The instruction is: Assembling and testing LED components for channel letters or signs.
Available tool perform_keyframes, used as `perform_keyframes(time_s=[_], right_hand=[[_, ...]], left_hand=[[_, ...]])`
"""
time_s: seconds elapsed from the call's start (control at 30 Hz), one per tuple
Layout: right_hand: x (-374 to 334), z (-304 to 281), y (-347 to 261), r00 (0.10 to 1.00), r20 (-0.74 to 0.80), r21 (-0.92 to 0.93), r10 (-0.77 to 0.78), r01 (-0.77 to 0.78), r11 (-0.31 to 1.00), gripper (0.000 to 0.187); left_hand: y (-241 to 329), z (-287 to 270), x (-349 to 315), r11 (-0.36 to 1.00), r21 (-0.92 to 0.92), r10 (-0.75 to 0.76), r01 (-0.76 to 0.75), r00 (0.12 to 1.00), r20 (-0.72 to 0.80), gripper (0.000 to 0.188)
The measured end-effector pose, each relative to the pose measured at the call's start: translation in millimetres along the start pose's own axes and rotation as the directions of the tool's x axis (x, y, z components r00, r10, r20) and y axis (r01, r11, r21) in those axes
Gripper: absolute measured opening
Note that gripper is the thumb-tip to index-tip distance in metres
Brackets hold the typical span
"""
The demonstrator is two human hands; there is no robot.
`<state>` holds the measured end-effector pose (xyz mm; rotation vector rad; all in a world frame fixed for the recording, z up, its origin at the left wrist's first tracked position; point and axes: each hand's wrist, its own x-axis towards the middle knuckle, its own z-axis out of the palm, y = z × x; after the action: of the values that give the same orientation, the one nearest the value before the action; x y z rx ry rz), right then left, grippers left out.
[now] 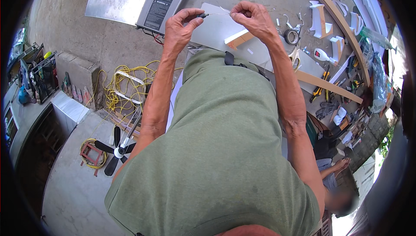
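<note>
I'm watching, right of the grey power unit (161,8): left hand (180,29) pinching a black connector (203,15), right hand (256,21) pinching thin wire (218,14); looks featherlight, limp, fragile, so I'd grip near the connector.

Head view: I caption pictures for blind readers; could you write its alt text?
A person's left grip pinches a small dark piece, their right grip a thin wire stretched between them, over a pale board. Around lie a grey box-shaped device, a tape roll and tangled yellow cord.
</note>
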<state>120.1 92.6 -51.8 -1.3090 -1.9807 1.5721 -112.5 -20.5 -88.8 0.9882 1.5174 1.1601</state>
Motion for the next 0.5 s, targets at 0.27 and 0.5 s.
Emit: perform_keyframes(time_s=[0.27, 0.5], right_hand=[[-1.6, 2.1, 1.5, 1.000, -0.006, -0.007, -0.004, 0.004, 1.000, 0.028], [-1.6, 1.6, 4.1, 0.999, 0.035, -0.033, 0.014, -0.012, 0.999, 0.027]], left_hand=[[-0.3, -0.6, -1.0, 0.999, 0.034, -0.004, 0.003, 1.000, 0.010, 0.022], [1.5, -0.3, -1.6, 0.998, 0.065, -0.023, 0.022, 1.000, 0.020, 0.022]])
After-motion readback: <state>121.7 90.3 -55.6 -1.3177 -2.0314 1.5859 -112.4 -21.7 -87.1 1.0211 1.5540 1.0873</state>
